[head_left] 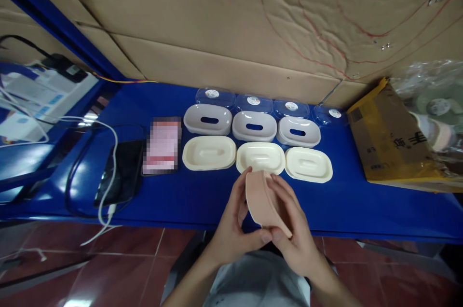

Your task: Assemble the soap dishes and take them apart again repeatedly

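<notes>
One broad cardboard backing [198,12] filled the top of the frame, and we took it for a screen behind the work. Below it our blue table [336,201] ran across the middle, its near edge close to our body, which put everything in front of us. At the right of the frame sat a cardboard box [390,143] with plastic-wrapped goods at its mouth, placed aside, we judged, to leave the centre for the rows.

Those rows lay mid-frame: four clear covers [231,100] at the back, three pale slotted shells [208,127] next, and three cream trays [209,153] nearest us. We supposed that sorting by kind kept each sort easy to find. At left, a dark flat device [128,164] lay apart, a white cable [115,147] looping over it.

In the lower middle, our left hand [235,234] and right hand [298,230] were both closed round one pinkish piece [262,198], above the table's near edge. The thumbs met low on it, while the fingers pressed its two sides, seemingly to steady it evenly. We held it tilted on edge, perhaps for a better grip. Smallest of all, round stickers [253,100] faced up from the covers.
</notes>
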